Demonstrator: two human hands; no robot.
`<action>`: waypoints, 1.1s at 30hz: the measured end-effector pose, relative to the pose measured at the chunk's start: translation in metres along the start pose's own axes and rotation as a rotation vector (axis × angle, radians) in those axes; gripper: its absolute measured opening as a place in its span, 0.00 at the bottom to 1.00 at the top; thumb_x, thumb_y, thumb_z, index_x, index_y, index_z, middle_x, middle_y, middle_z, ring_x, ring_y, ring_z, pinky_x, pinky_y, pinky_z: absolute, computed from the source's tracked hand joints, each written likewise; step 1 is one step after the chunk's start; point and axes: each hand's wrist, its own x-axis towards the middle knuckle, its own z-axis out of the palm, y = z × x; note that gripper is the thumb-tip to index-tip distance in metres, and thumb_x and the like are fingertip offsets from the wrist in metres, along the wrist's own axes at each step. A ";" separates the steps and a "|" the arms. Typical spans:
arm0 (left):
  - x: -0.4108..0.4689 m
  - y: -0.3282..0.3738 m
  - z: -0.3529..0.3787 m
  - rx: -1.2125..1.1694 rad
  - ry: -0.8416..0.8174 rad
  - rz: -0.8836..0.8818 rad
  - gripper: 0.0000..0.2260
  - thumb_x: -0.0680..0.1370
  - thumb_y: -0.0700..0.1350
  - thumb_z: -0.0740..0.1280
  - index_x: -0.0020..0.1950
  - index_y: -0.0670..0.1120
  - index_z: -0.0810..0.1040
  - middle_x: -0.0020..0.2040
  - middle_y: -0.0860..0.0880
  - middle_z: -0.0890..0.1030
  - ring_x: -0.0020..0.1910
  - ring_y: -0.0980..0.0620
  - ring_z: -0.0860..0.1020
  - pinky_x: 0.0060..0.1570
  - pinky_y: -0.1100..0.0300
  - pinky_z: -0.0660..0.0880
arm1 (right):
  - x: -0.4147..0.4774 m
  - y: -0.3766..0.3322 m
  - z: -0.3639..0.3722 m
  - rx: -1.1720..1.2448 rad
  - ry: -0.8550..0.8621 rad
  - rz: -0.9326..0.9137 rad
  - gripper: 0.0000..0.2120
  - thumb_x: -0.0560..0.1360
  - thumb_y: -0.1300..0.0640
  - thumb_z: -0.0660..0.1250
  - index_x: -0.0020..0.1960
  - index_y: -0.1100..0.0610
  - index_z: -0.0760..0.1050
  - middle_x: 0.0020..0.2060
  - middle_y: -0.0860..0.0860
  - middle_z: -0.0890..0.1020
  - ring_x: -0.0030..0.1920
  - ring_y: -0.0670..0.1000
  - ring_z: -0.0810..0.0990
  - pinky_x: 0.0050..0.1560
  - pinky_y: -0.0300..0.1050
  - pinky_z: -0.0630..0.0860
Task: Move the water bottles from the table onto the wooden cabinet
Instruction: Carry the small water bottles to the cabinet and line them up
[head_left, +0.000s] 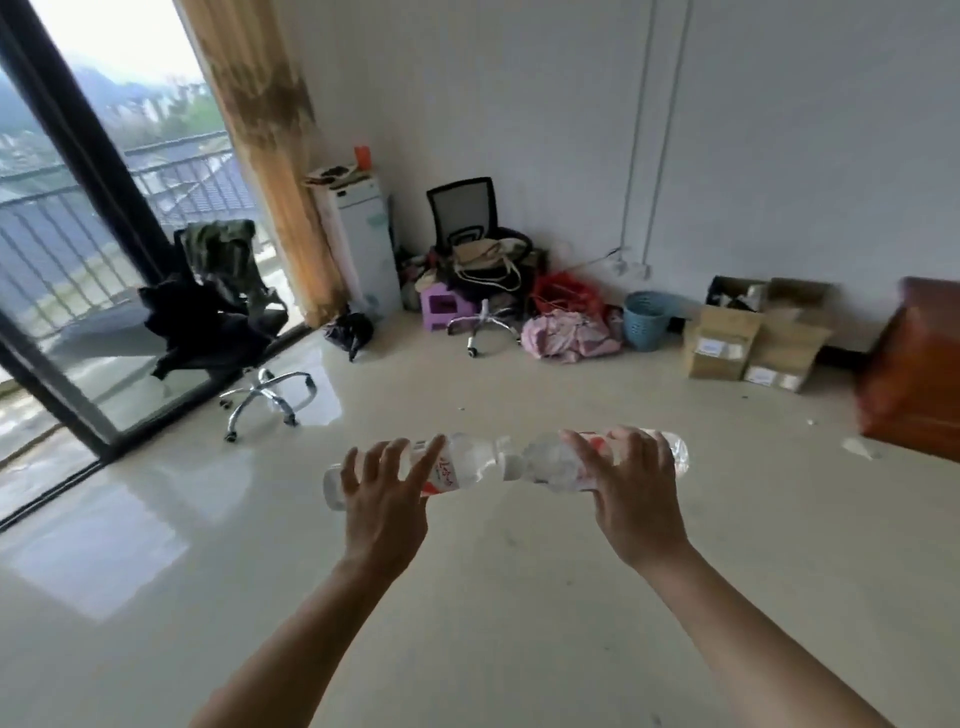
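Observation:
My left hand grips a clear water bottle with a red-and-white label, held sideways above the floor with its cap end pointing right. A second clear bottle lies sideways in my right hand, its cap end pointing left. The two cap ends nearly meet between my hands. The wooden cabinet, reddish brown and blurred, stands at the right edge of the view, well away from both hands. No table is in view.
A pale glossy floor stretches ahead. An office chair draped with dark clothes stands by the glass balcony door at left. A second chair, clothes, a blue basket and cardboard boxes line the far wall.

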 end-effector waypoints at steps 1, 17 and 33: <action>0.028 0.019 0.019 -0.025 -0.009 0.043 0.41 0.62 0.41 0.82 0.73 0.54 0.70 0.61 0.41 0.76 0.60 0.39 0.71 0.64 0.33 0.65 | 0.006 0.027 0.001 -0.051 0.006 0.029 0.31 0.73 0.66 0.68 0.72 0.44 0.70 0.56 0.59 0.72 0.56 0.63 0.73 0.66 0.68 0.67; 0.266 0.475 0.176 -0.364 -0.180 0.690 0.39 0.64 0.40 0.81 0.72 0.56 0.70 0.60 0.43 0.77 0.60 0.41 0.71 0.64 0.34 0.65 | -0.085 0.386 -0.153 -0.581 -0.039 0.661 0.34 0.67 0.68 0.67 0.70 0.47 0.73 0.57 0.60 0.75 0.56 0.63 0.76 0.66 0.67 0.66; 0.400 0.908 0.246 -0.382 -0.184 0.851 0.40 0.63 0.41 0.82 0.72 0.54 0.70 0.58 0.42 0.78 0.59 0.39 0.72 0.61 0.32 0.68 | -0.131 0.779 -0.271 -0.661 -0.095 0.799 0.41 0.62 0.68 0.77 0.71 0.48 0.73 0.60 0.57 0.78 0.64 0.63 0.76 0.67 0.71 0.66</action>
